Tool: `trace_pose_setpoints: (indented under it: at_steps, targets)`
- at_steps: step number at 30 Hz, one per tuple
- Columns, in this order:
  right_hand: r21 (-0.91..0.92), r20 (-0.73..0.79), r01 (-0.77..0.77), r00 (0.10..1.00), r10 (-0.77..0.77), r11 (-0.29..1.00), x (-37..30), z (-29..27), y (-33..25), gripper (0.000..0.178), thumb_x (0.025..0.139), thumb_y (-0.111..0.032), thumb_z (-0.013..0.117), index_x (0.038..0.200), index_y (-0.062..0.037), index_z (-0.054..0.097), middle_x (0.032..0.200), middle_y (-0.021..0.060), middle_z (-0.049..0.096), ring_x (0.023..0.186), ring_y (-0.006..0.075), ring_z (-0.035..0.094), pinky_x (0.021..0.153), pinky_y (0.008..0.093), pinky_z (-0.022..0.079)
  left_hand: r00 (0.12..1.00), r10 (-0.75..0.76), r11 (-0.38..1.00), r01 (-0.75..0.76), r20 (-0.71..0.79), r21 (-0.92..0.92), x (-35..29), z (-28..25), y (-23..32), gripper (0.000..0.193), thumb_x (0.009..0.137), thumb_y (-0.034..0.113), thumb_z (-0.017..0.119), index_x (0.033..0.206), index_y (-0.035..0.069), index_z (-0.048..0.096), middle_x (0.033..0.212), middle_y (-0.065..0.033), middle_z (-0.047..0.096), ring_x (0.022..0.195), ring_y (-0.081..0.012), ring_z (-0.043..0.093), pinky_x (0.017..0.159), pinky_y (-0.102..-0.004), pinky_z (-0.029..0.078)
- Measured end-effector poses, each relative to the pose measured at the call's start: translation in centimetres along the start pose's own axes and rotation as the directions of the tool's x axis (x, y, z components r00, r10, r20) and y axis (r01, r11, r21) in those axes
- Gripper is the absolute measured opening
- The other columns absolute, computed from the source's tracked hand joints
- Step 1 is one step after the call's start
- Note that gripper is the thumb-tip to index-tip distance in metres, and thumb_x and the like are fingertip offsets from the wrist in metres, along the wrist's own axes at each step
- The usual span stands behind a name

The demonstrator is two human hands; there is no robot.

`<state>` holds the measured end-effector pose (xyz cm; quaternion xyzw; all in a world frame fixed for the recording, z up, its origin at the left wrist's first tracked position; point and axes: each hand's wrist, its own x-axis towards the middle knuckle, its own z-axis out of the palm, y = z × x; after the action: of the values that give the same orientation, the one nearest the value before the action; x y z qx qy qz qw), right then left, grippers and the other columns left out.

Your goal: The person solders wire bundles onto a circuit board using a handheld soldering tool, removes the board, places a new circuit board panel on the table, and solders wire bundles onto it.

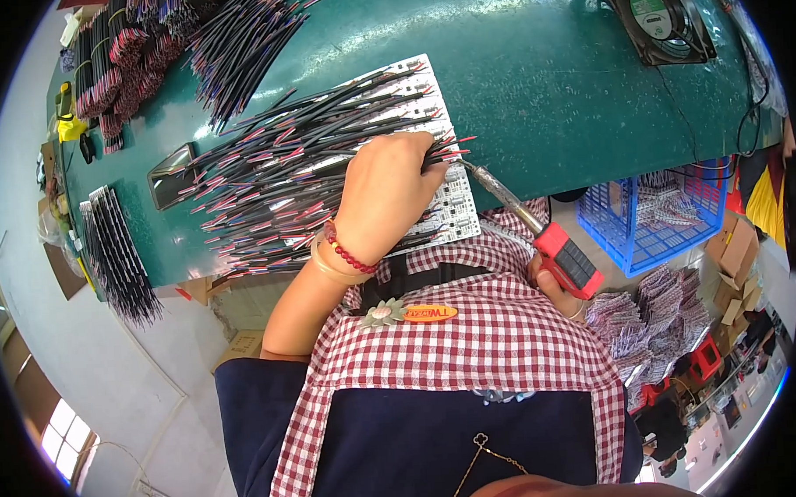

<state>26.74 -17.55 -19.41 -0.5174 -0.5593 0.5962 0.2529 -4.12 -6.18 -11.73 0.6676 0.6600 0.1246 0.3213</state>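
A white circuit board panel [458, 213] lies on the green table, with many black cables [278, 204] with red and white wire ends laid across it. My left hand [387, 187] is over the panel's right part. Its fingers are pinched on a black cable whose bare-coloured ends [454, 148] stick out at the board's edge. At the table's near edge my right hand [553, 287] grips a soldering iron [567, 262] by its red and black handle. The iron's metal tip points up and left, close to those wire ends; whether they touch I cannot tell.
Bundles of black cables [246, 52] and a dark phone-like slab [174, 176] lie left of the panel. Wired strips [113, 250] overhang the left edge. A black fan [660, 18] stands far right. Below the table's right side are a blue crate [627, 227] and heaped wired boards [654, 314].
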Motion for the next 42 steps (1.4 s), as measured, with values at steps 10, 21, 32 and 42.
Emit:
trace_pose_setpoints:
  at_steps: [10,21,32,42]
  targets:
    - [0.454,-0.115,-0.032,0.989,0.095,0.891,-0.3,0.8,-1.7,0.021,0.080,-0.019,0.071,0.080,0.0005,0.063,0.073,0.0058,0.061,0.062,0.0142,0.056,0.057,0.0273,0.044,1.000,-0.017,1.000,0.017,0.004,0.013,0.0,0.0,-0.1,0.018,0.076,0.014,0.068,0.071,-0.002,0.061,0.071,-0.0205,0.062,0.070,-0.0384,0.061,0.066,-0.0459,0.048]
    - [0.270,-0.151,-0.041,0.985,0.085,0.962,-0.7,0.7,-1.1,0.022,0.079,-0.021,0.072,0.080,-0.0002,0.064,0.073,0.0065,0.061,0.063,0.0160,0.057,0.057,0.0291,0.044,1.000,0.017,1.000,-0.017,-0.008,0.016,-0.3,0.1,-0.2,0.015,0.075,0.015,0.068,0.078,0.001,0.063,0.077,-0.0171,0.064,0.074,-0.0367,0.062,0.068,-0.0449,0.049]
    - [0.134,-0.078,-0.063,0.994,0.074,0.989,-1.0,0.4,-0.5,0.017,0.076,-0.016,0.070,0.079,-0.0012,0.064,0.072,0.0078,0.060,0.064,0.0215,0.057,0.058,0.0324,0.043,0.999,0.032,0.999,-0.032,-0.041,0.002,-0.2,0.1,-0.3,0.016,0.075,0.016,0.069,0.084,0.002,0.068,0.077,-0.0173,0.065,0.074,-0.0358,0.063,0.068,-0.0441,0.049]
    - [0.120,-0.063,-0.048,0.996,0.056,0.992,-1.2,0.2,-0.4,0.017,0.077,-0.017,0.070,0.080,-0.0013,0.064,0.074,0.0077,0.061,0.065,0.0206,0.057,0.060,0.0318,0.044,1.000,0.013,1.000,-0.013,-0.003,0.012,0.0,0.0,-0.2,0.019,0.075,0.016,0.071,0.083,-0.001,0.066,0.075,-0.0193,0.063,0.071,-0.0376,0.062,0.064,-0.0425,0.048]
